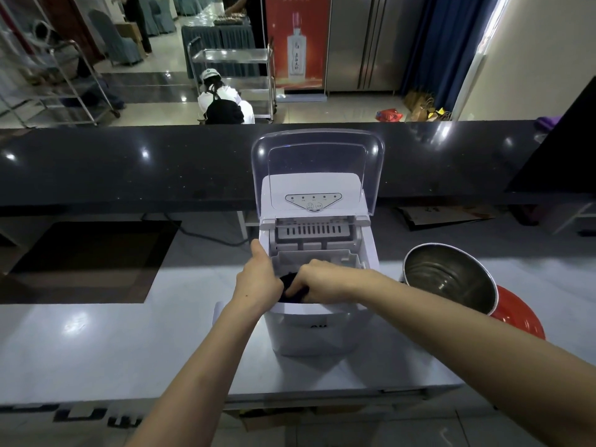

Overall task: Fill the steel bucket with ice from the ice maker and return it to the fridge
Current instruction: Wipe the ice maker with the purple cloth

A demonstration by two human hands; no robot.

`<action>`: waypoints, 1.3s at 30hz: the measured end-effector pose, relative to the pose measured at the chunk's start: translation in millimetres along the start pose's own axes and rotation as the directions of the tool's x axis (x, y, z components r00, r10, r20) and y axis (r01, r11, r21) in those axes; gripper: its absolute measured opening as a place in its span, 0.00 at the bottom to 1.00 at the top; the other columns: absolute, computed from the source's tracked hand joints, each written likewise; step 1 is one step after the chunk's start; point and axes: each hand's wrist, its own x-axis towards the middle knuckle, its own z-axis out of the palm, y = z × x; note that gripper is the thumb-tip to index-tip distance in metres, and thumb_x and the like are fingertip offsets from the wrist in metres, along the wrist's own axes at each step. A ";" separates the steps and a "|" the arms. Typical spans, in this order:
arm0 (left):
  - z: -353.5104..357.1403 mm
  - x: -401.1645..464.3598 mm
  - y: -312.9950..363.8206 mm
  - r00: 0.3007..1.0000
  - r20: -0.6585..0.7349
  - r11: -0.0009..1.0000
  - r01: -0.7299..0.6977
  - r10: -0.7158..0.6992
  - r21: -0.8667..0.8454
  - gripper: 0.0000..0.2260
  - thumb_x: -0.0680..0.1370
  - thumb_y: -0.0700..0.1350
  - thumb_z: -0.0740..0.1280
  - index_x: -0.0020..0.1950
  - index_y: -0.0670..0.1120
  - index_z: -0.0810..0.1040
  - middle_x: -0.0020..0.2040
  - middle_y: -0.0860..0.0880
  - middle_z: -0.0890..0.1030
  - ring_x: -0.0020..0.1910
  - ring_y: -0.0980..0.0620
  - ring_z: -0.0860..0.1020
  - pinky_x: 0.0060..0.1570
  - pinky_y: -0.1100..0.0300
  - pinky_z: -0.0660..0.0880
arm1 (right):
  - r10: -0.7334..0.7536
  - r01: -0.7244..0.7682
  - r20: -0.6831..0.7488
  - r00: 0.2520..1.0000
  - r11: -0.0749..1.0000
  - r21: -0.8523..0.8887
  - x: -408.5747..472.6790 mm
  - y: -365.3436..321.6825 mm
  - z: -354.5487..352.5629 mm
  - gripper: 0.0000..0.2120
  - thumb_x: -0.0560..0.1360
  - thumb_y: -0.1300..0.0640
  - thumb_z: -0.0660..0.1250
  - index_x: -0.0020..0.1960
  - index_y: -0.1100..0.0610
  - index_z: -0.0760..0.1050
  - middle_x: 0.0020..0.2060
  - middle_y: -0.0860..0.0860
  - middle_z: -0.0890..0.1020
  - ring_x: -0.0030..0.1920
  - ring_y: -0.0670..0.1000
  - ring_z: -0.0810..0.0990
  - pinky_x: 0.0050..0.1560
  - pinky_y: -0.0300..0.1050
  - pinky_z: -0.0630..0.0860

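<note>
Counter (96, 343); bucket (451, 279) beside right hand (325, 282).

Restaurant service bar, black stone counter (129, 162), steel trolley (232, 79), covered banquet chairs (113, 40) beyond

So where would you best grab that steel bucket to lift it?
By the rim of the steel bucket, coming from above on the right. It sits tilted with its open mouth facing up and left, beside the ice maker. No handle shows, so the top edge is the clear hold.
</note>
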 end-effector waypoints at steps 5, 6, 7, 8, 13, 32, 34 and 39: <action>-1.7 -2.1 1.0 1.000 0.010 1.000 0.011 -0.011 -0.020 0.29 0.77 0.39 0.64 0.74 0.45 0.55 0.49 0.43 0.77 0.48 0.37 0.77 0.43 0.50 0.72 | 0.126 -0.071 0.199 0.972 0.962 -0.262 -19.3 11.7 -25.5 0.22 0.80 0.59 0.65 0.66 0.37 0.81 0.46 0.47 0.78 0.47 0.56 0.79 0.50 0.52 0.81; -1.6 -2.2 0.9 1.000 0.011 1.000 0.013 -0.012 -0.024 0.30 0.77 0.38 0.64 0.75 0.45 0.55 0.49 0.43 0.77 0.48 0.37 0.77 0.43 0.51 0.73 | 0.134 -0.069 0.206 0.969 0.953 -0.296 -21.3 12.0 -28.1 0.22 0.79 0.61 0.65 0.66 0.39 0.82 0.47 0.48 0.79 0.47 0.56 0.79 0.50 0.52 0.82; -1.5 -1.6 0.4 1.000 0.007 1.000 0.014 -0.013 -0.020 0.31 0.76 0.38 0.64 0.76 0.45 0.54 0.50 0.43 0.77 0.48 0.36 0.77 0.43 0.51 0.73 | 0.133 -0.065 0.188 0.973 0.942 -0.331 -21.5 9.6 -28.1 0.21 0.79 0.62 0.65 0.64 0.41 0.83 0.47 0.49 0.79 0.45 0.57 0.80 0.48 0.53 0.82; -1.6 -1.3 0.2 1.000 0.004 1.000 0.015 -0.015 -0.014 0.32 0.76 0.38 0.64 0.77 0.45 0.53 0.51 0.41 0.78 0.49 0.36 0.78 0.44 0.50 0.73 | 0.120 -0.055 0.155 0.981 0.927 -0.371 -20.3 5.0 -26.4 0.21 0.78 0.63 0.65 0.62 0.43 0.84 0.45 0.50 0.80 0.44 0.58 0.80 0.45 0.52 0.82; -2.9 -2.2 -0.3 1.000 0.018 1.000 0.016 -0.016 -0.005 0.32 0.76 0.37 0.62 0.77 0.44 0.53 0.54 0.40 0.78 0.51 0.35 0.78 0.45 0.50 0.73 | 0.040 -0.059 -0.058 0.998 0.919 -0.389 -14.2 -11.9 -19.4 0.23 0.80 0.63 0.62 0.66 0.41 0.82 0.55 0.54 0.83 0.53 0.60 0.82 0.46 0.50 0.76; -4.9 -3.5 2.8 0.999 0.021 0.999 0.031 -0.031 -0.036 0.30 0.75 0.35 0.60 0.75 0.46 0.55 0.52 0.41 0.77 0.51 0.36 0.78 0.47 0.47 0.77 | 0.012 0.040 0.180 0.984 0.958 -0.283 1.6 -14.7 -23.8 0.16 0.80 0.57 0.65 0.61 0.42 0.83 0.42 0.46 0.79 0.45 0.55 0.79 0.48 0.55 0.80; -4.6 -3.5 2.7 0.999 0.020 0.999 0.034 -0.033 -0.039 0.30 0.75 0.36 0.61 0.75 0.46 0.55 0.53 0.41 0.78 0.51 0.36 0.78 0.47 0.47 0.77 | -0.004 0.063 0.154 0.988 0.921 -0.384 1.2 -19.0 -28.6 0.18 0.80 0.62 0.64 0.63 0.46 0.83 0.40 0.46 0.76 0.43 0.56 0.79 0.44 0.53 0.79; -2.1 -1.4 3.2 0.999 0.020 0.999 0.037 -0.037 -0.029 0.30 0.75 0.39 0.63 0.75 0.44 0.55 0.57 0.39 0.80 0.52 0.36 0.78 0.47 0.50 0.74 | -0.217 0.139 -0.009 0.976 0.659 -0.739 -1.8 -25.5 -22.0 0.10 0.81 0.58 0.64 0.55 0.51 0.84 0.47 0.48 0.84 0.49 0.55 0.82 0.38 0.48 0.77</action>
